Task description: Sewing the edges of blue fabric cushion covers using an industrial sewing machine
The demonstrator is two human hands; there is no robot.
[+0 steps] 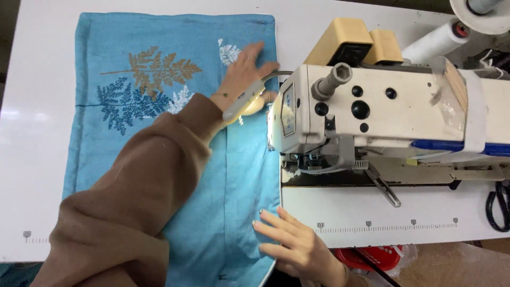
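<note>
White tabletop (42, 159) carries blue fabric (234, 202). Left hand (245, 72) and right hand (292, 244) press it flat, open-palmed, beside the sewing machine (382, 111), gripping nothing.

A cream sewing machine (372, 106) is set just right of the grip. A white thread cone (435, 40) is seen beyond it, far right. Black scissors (498, 204) are partly cut off at the edge. Something red, possibly a bag (372, 258), is glimpsed below the white table (372, 218).
</note>
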